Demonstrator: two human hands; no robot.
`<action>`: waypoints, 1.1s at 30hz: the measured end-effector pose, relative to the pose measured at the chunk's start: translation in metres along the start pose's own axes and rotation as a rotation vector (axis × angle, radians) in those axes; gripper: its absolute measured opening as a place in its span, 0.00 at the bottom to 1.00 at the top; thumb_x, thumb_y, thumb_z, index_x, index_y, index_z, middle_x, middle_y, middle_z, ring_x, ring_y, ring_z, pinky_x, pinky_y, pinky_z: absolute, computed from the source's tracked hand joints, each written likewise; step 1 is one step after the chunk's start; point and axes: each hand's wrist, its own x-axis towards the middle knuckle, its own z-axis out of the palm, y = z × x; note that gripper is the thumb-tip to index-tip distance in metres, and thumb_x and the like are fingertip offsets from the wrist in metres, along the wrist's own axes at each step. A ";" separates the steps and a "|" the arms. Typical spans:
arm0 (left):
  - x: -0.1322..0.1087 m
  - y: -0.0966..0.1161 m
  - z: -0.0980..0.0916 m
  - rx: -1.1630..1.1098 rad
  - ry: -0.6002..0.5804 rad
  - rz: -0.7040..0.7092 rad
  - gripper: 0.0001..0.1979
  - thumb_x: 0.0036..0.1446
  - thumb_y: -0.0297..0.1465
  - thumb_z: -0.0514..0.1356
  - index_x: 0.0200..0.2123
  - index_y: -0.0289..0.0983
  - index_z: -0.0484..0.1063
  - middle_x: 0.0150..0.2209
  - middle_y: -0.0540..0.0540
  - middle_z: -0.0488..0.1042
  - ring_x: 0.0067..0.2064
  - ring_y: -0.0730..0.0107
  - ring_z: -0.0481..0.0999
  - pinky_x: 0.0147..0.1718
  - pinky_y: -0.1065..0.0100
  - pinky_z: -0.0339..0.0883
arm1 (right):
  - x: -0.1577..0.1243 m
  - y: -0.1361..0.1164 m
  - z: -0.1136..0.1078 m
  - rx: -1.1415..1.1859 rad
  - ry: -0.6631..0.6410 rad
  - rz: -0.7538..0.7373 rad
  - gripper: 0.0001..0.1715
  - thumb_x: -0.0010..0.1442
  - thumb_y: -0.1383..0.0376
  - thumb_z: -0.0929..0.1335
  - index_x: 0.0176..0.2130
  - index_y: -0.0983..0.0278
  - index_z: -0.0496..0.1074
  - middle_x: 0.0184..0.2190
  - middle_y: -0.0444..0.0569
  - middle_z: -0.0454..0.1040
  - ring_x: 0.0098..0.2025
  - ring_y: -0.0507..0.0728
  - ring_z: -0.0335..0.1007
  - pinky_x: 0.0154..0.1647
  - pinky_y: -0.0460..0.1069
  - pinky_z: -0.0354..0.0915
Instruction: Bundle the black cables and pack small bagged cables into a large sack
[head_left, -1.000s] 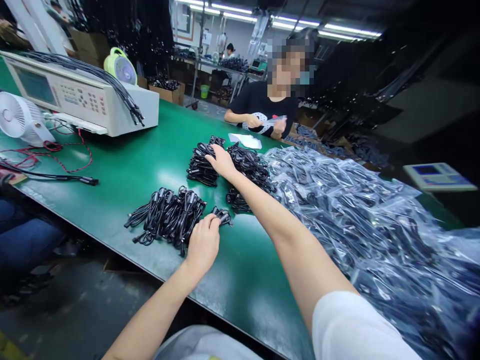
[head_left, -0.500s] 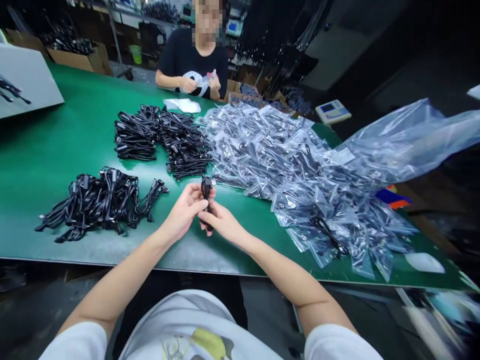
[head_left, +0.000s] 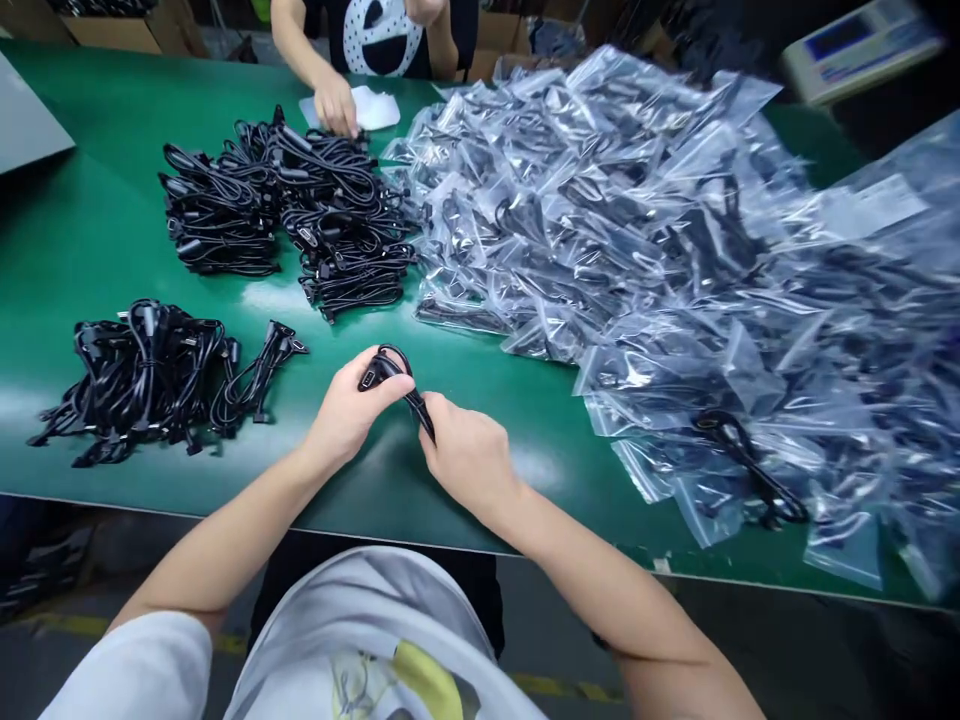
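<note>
- Holding one coiled black cable w/ both hands, out in front of the body, over the bare nr part of the green table; cable slants btwn the hands, loop end up top, lower end running into the R grip
- L hand: grasping cable's upper end, thumb across it; connector end shows by the thumb
- R hand: fingers curled in, gripping cable's lower end; tips mostly hidden, exact pinch can't tell
- Nr L side of table: pile of black cables; small bundle just beside it, on the side twd L hand
- Beyond the hands: two stacks of cables side by side, L stack & R stack
- R side: big heap of clear bags w/ dark cables inside; one loose cable lies atop bags nr the front
- Far side: co-worker's hand reaches down at back of R stack, next to white sheet; other hand raised, partly cut off by top edge
- Far R corner: pale device w/ dark screen, blurred
</note>
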 end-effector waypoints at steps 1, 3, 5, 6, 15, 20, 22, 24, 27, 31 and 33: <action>-0.001 0.000 0.000 -0.003 0.003 -0.011 0.19 0.47 0.42 0.74 0.30 0.36 0.71 0.32 0.51 0.71 0.35 0.73 0.68 0.37 0.71 0.63 | -0.002 0.001 0.001 -0.022 0.031 -0.022 0.15 0.69 0.69 0.58 0.44 0.65 0.72 0.28 0.49 0.80 0.27 0.56 0.72 0.32 0.52 0.55; -0.002 0.001 0.000 -0.019 0.014 -0.040 0.22 0.43 0.44 0.75 0.32 0.37 0.72 0.34 0.50 0.72 0.36 0.72 0.70 0.39 0.70 0.65 | -0.004 0.003 0.001 -0.035 0.061 -0.048 0.16 0.70 0.68 0.58 0.48 0.66 0.72 0.30 0.50 0.80 0.27 0.56 0.71 0.32 0.52 0.56; -0.003 0.002 -0.002 -0.022 0.015 -0.066 0.23 0.42 0.45 0.75 0.32 0.37 0.72 0.33 0.50 0.72 0.36 0.71 0.71 0.40 0.69 0.66 | -0.004 0.004 0.000 -0.032 0.068 -0.056 0.16 0.71 0.68 0.58 0.48 0.66 0.72 0.29 0.50 0.78 0.27 0.56 0.69 0.32 0.53 0.55; -0.003 0.002 -0.004 -0.019 0.010 -0.076 0.23 0.41 0.45 0.76 0.31 0.37 0.72 0.32 0.50 0.72 0.36 0.70 0.71 0.40 0.68 0.67 | -0.004 0.005 0.000 -0.031 0.069 -0.060 0.16 0.71 0.68 0.58 0.47 0.66 0.72 0.28 0.49 0.78 0.26 0.56 0.69 0.32 0.53 0.55; -0.002 0.002 -0.015 -0.029 -0.071 -0.095 0.17 0.45 0.41 0.74 0.32 0.36 0.77 0.35 0.47 0.77 0.40 0.66 0.75 0.46 0.65 0.69 | -0.003 0.002 0.008 0.066 0.000 -0.023 0.15 0.70 0.67 0.58 0.44 0.65 0.72 0.30 0.51 0.80 0.28 0.57 0.72 0.33 0.52 0.57; -0.003 0.001 -0.018 -0.021 0.012 -0.100 0.22 0.45 0.37 0.75 0.41 0.39 0.72 0.35 0.50 0.77 0.38 0.70 0.75 0.42 0.68 0.70 | 0.003 -0.001 -0.002 0.631 -0.272 0.162 0.09 0.68 0.62 0.62 0.42 0.63 0.70 0.33 0.49 0.78 0.33 0.57 0.75 0.34 0.49 0.62; -0.003 0.002 -0.019 0.008 -0.010 -0.111 0.21 0.46 0.37 0.74 0.40 0.39 0.70 0.34 0.51 0.76 0.34 0.72 0.75 0.38 0.69 0.70 | 0.006 -0.001 -0.004 0.942 -0.364 0.231 0.12 0.66 0.56 0.65 0.43 0.62 0.69 0.38 0.48 0.78 0.37 0.56 0.75 0.39 0.49 0.66; -0.004 0.003 -0.018 0.067 -0.091 -0.132 0.20 0.47 0.37 0.73 0.39 0.38 0.69 0.34 0.51 0.76 0.31 0.73 0.74 0.34 0.70 0.69 | 0.009 0.001 -0.003 1.181 -0.405 0.316 0.15 0.63 0.53 0.68 0.42 0.62 0.70 0.39 0.47 0.77 0.39 0.56 0.74 0.42 0.50 0.68; -0.004 0.001 -0.018 0.151 -0.170 -0.134 0.20 0.49 0.39 0.72 0.40 0.37 0.70 0.36 0.49 0.76 0.32 0.72 0.75 0.32 0.71 0.70 | 0.012 0.004 0.002 1.501 -0.461 0.481 0.19 0.59 0.50 0.71 0.39 0.63 0.71 0.33 0.46 0.77 0.36 0.54 0.75 0.43 0.51 0.71; -0.002 -0.005 -0.018 0.130 -0.204 -0.113 0.25 0.49 0.37 0.72 0.49 0.40 0.69 0.46 0.46 0.76 0.43 0.68 0.77 0.41 0.70 0.72 | 0.016 0.008 -0.001 1.800 -0.314 0.641 0.22 0.53 0.51 0.76 0.38 0.63 0.72 0.31 0.43 0.78 0.34 0.53 0.78 0.44 0.50 0.74; -0.004 -0.007 -0.016 0.108 -0.304 -0.181 0.27 0.46 0.34 0.74 0.48 0.40 0.69 0.45 0.47 0.76 0.44 0.69 0.77 0.43 0.70 0.73 | 0.018 0.013 -0.007 1.814 -0.140 0.667 0.22 0.52 0.52 0.77 0.38 0.62 0.71 0.31 0.43 0.79 0.35 0.53 0.78 0.43 0.50 0.75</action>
